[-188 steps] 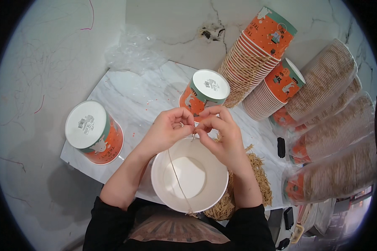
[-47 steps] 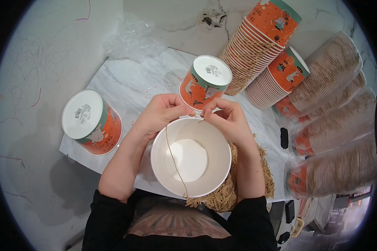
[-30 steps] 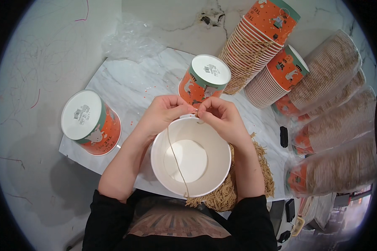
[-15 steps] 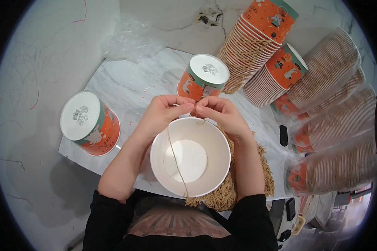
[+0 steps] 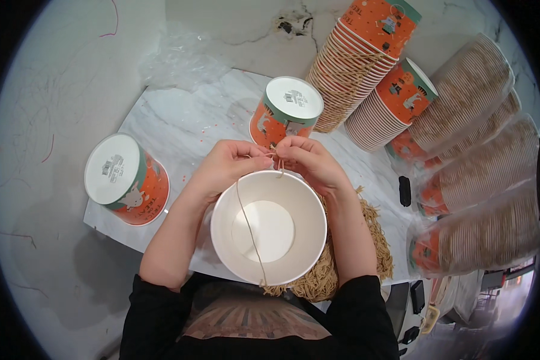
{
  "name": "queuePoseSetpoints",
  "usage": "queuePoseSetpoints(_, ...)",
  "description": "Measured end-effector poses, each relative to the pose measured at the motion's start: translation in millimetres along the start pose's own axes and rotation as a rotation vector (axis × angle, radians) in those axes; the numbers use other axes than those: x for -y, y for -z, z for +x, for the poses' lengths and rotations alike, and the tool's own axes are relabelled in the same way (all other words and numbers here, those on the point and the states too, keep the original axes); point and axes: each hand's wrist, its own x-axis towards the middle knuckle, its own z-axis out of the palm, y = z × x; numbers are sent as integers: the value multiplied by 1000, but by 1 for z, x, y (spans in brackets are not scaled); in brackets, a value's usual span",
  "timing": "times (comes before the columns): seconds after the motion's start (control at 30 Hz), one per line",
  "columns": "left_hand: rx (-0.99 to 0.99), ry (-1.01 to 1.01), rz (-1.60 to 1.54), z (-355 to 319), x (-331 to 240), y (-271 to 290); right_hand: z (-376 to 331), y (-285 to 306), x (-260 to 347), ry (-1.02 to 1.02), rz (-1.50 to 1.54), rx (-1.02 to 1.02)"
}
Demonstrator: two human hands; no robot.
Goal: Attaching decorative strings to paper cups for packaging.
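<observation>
A white-lined paper bucket (image 5: pixel 264 225) stands mouth up right in front of me. Tan string (image 5: pixel 248 228) runs across its opening from the near rim to the far rim. Just beyond the far rim, my left hand (image 5: pixel 237 165) pinches the string between thumb and fingers. My right hand (image 5: pixel 309 159) also pinches it, close against the left, and a small loop shows between the fingertips. Part of the string passes through the bucket's far side below the right fingers. A pile of cut tan string (image 5: pixel 315 279) lies under my right forearm, beside the bucket.
Upside-down orange buckets stand at the left (image 5: pixel 126 180) and behind my hands (image 5: pixel 288 111). Tall nested stacks (image 5: pixel 351 72) lean at the back right, with plastic-wrapped stacks (image 5: pixel 474 240) along the right. A small black object (image 5: pixel 405 191) lies by them. Crumpled clear plastic (image 5: pixel 183 60) sits at the back.
The fingertips have shifted slightly, the right hand turning more over the string. A loop of string now shows between them. The bucket looks nearly unmoved.
</observation>
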Motion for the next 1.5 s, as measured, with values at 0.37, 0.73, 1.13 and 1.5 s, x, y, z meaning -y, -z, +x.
queuePoseSetpoints(0.37, -126, 46, -73, -2, -9, -3, -2, 0, -4, -91, 102, 103)
queuePoseSetpoints(0.73, -364, -20, -480, -12, 5, 10, 7, 7, -15, -151, 188, 250)
queuePoseSetpoints(1.13, -386, 101, -583, -22, 15, 6, 1, -11, -13, -252, 124, 114)
queuePoseSetpoints(1.5, -322, 27, -652, -23, 24, 14, 4, -9, -12, -269, 108, 202)
